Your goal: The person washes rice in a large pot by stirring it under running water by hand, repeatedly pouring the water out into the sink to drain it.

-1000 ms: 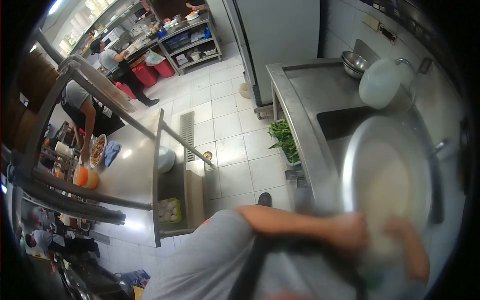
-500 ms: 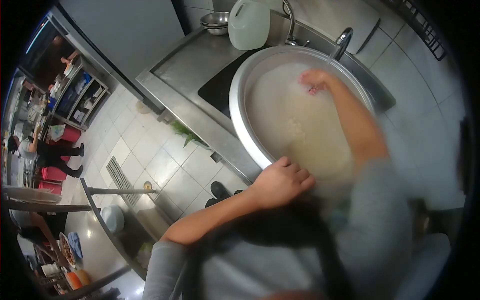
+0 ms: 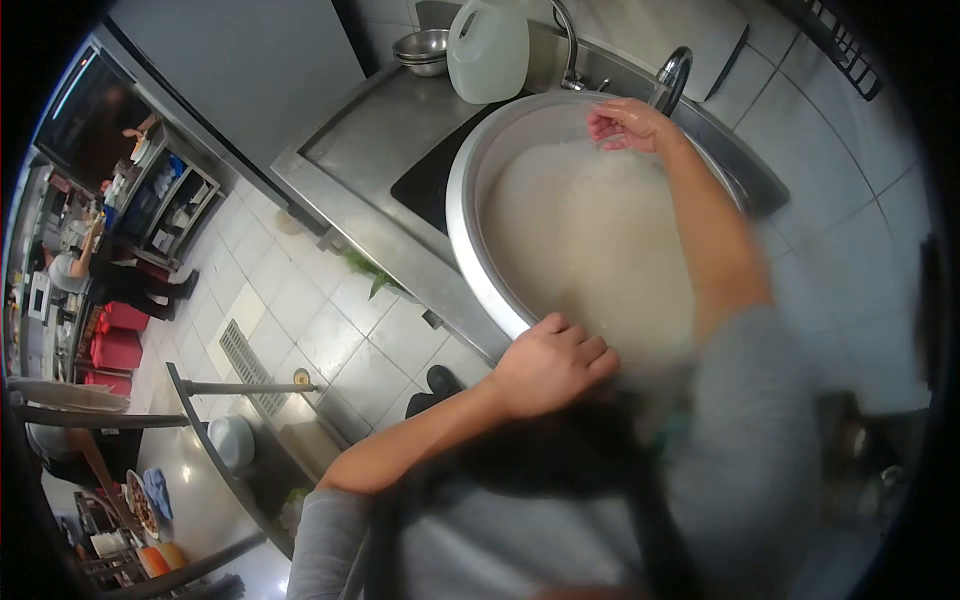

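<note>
A large round metal basin [image 3: 462, 215] stands over the sink, holding cloudy, whitish-beige water [image 3: 590, 235]. On its near rim my left hand [image 3: 555, 368] is closed, fingers curled over the edge. My right hand [image 3: 632, 127] is at the far side, above the water and just in front of the curved faucet [image 3: 678, 72]. Its wet fingers are slightly bent and apart, with nothing visible in them. What lies under the cloudy water cannot be made out.
A translucent plastic jug [image 3: 490, 55] and stacked metal bowls [image 3: 422, 50] stand on the steel counter [image 3: 370, 130]. A second tap [image 3: 570, 50] rises behind the basin. At left, another person [image 3: 110, 280] stands at a work counter. A steel table [image 3: 195, 480] is nearer.
My right hand has lifted from the water and moved back toward the faucet and far rim. The left hand keeps its hold. The pale clump at the water's surface no longer shows.
</note>
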`<control>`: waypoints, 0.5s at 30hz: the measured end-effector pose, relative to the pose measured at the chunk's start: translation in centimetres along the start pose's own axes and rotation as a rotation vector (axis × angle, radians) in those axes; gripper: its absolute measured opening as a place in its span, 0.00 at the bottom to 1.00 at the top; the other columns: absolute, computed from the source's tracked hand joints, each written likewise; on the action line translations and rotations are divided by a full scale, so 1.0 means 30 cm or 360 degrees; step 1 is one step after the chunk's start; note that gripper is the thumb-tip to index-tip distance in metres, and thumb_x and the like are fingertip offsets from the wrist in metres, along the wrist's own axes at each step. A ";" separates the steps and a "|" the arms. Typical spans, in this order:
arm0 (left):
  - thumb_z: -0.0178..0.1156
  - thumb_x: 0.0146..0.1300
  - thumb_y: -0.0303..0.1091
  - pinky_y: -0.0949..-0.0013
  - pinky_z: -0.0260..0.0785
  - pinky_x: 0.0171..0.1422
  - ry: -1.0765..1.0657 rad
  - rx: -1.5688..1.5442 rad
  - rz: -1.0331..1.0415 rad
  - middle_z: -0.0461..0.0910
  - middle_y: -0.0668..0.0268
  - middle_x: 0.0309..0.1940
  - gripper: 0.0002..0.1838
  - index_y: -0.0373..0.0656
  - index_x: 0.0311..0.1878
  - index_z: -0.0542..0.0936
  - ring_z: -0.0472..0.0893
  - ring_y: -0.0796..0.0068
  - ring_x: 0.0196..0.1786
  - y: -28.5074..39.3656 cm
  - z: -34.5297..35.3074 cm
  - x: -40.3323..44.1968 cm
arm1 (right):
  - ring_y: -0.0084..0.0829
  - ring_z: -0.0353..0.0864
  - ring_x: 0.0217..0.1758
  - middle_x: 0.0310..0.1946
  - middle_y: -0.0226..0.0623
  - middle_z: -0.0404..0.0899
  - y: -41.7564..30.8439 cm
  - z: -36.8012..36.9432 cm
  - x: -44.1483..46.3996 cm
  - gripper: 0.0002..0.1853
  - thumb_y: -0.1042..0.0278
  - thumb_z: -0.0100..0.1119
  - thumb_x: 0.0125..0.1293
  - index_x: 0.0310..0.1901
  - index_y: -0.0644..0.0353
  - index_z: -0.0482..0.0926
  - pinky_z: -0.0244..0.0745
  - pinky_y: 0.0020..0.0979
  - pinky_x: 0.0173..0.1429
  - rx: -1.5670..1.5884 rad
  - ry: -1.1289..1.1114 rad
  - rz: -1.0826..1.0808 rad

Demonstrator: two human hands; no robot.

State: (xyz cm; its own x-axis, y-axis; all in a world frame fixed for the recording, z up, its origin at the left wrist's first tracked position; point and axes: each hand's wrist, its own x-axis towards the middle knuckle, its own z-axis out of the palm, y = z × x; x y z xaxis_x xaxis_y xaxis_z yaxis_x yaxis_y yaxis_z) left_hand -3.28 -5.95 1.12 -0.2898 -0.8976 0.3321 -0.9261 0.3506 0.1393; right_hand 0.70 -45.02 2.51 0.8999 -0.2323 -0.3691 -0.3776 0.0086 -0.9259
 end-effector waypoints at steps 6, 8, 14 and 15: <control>0.52 0.50 0.41 0.69 0.59 0.43 0.0120 0.0027 0.0069 0.73 0.71 0.31 0.13 0.48 0.39 0.72 0.73 0.73 0.36 -0.005 0.028 -0.019 | 0.34 0.74 0.52 0.53 0.39 0.72 -0.050 0.086 -0.100 0.26 0.55 0.45 0.67 0.64 0.54 0.59 0.70 0.35 0.52 0.0649 -0.0437 -0.0396; 0.51 0.50 0.40 0.69 0.59 0.43 0.0088 0.0058 0.0055 0.72 0.71 0.30 0.13 0.48 0.38 0.72 0.73 0.73 0.36 -0.001 0.045 -0.037 | 0.34 0.75 0.48 0.52 0.41 0.73 0.002 0.020 -0.084 0.25 0.56 0.43 0.67 0.64 0.50 0.59 0.72 0.35 0.45 0.0110 -0.0272 -0.0164; 0.50 0.50 0.38 0.68 0.59 0.41 0.0255 0.0135 0.0103 0.70 0.70 0.26 0.09 0.48 0.34 0.71 0.73 0.72 0.34 -0.011 0.077 -0.055 | 0.23 0.72 0.22 0.24 0.31 0.77 0.032 -0.023 -0.090 0.14 0.69 0.50 0.57 0.46 0.55 0.75 0.67 0.23 0.23 -0.1118 0.0318 -0.0161; 0.51 0.50 0.39 0.68 0.59 0.41 0.0269 0.0113 0.0085 0.70 0.70 0.26 0.09 0.48 0.34 0.71 0.73 0.72 0.34 -0.013 0.080 -0.051 | 0.22 0.71 0.21 0.22 0.29 0.75 0.054 -0.041 -0.064 0.13 0.71 0.51 0.56 0.44 0.56 0.75 0.66 0.22 0.22 -0.1127 0.0368 -0.0287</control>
State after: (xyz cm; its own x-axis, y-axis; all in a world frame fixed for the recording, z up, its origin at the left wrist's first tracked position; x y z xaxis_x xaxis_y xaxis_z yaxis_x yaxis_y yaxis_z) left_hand -3.06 -5.37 -1.69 -0.2998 -0.8185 0.4900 -0.9270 0.3712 0.0529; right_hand -1.91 -45.74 1.81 0.9217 -0.3692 -0.1190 -0.3491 -0.6558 -0.6694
